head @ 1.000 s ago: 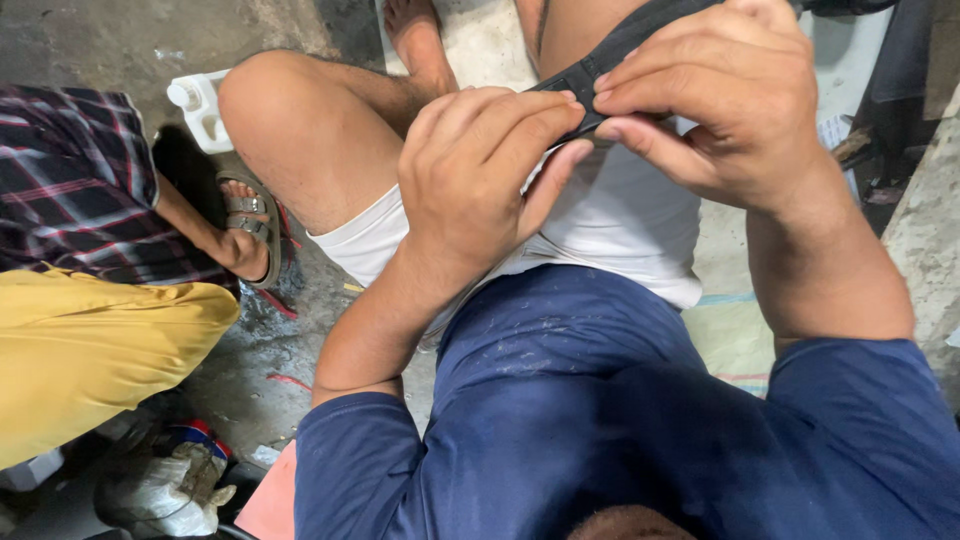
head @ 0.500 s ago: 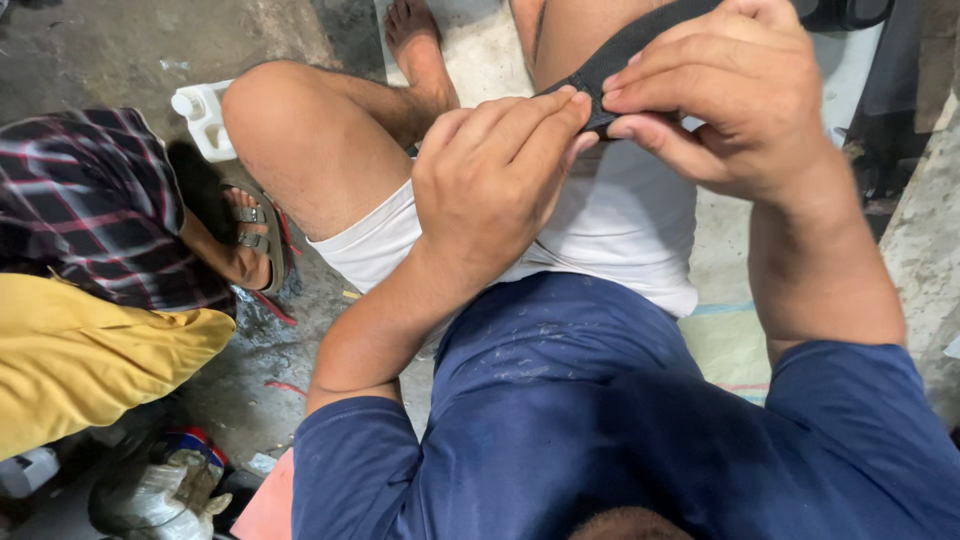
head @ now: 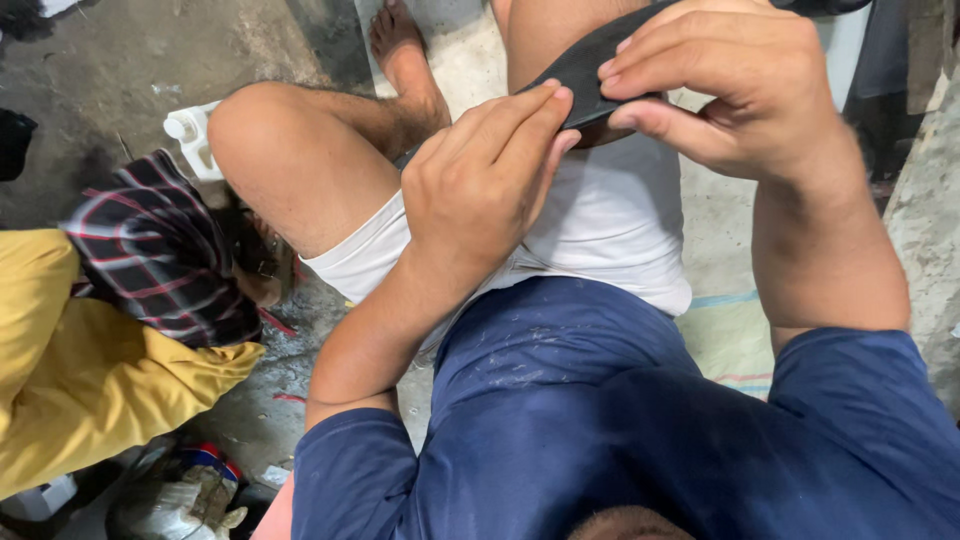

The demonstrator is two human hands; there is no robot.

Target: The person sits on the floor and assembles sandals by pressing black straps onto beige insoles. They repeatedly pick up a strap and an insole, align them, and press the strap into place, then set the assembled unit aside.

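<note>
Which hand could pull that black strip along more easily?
Probably the right hand: it pinches the black strip between thumb and fingers, while the left hand only presses fingertips against it.

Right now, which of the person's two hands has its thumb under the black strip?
The right hand: it pinches the black strip between thumb and fingers. The left hand only lays its fingertips on the strip.
</note>
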